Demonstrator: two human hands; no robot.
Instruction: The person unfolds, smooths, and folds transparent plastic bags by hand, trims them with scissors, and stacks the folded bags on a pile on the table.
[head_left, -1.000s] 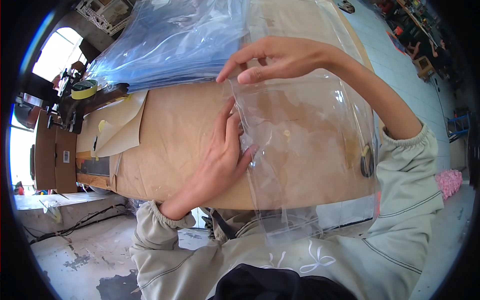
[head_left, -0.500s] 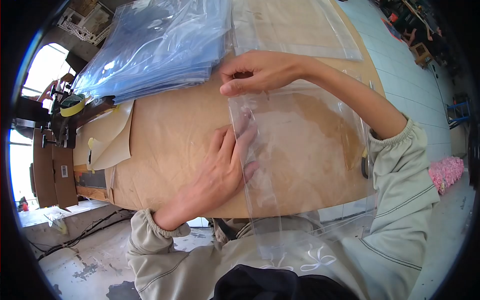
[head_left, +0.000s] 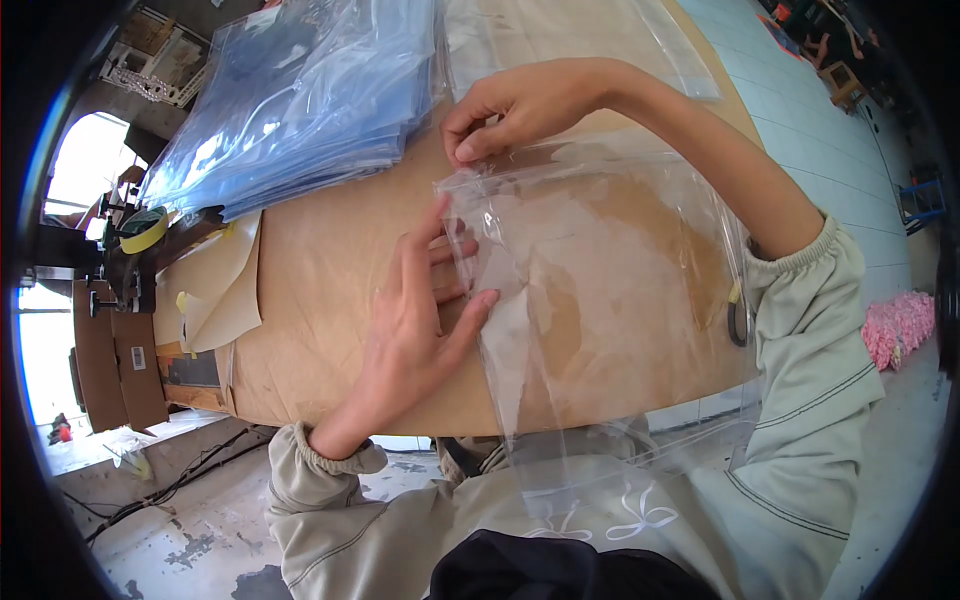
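A large clear plastic bag (head_left: 620, 290) lies over the brown table covering and hangs past its near edge onto my lap. My right hand (head_left: 520, 108) is closed, with thumb and fingertips pinching the bag's upper left corner. At the bag's left edge is my left hand (head_left: 408, 315), its fingers spread and the thumb held apart. Some left fingers show through the film, and the thumb tip lies at the edge. Wrinkles and a fold run down the film beside that hand.
A thick stack of bluish clear plastic bags (head_left: 310, 100) sits at the back left. Behind my right hand lies another clear plastic sheet (head_left: 570, 45). A clamp-like fixture with a yellow tape roll (head_left: 145, 232) stands left. A dark-handled tool (head_left: 738, 318) is by my right sleeve.
My left hand has shifted up and left, spreading its fingers and turning the thumb outward. My right hand has risen slightly, and the bag's upper left corner is drawn up beneath its fingertips.
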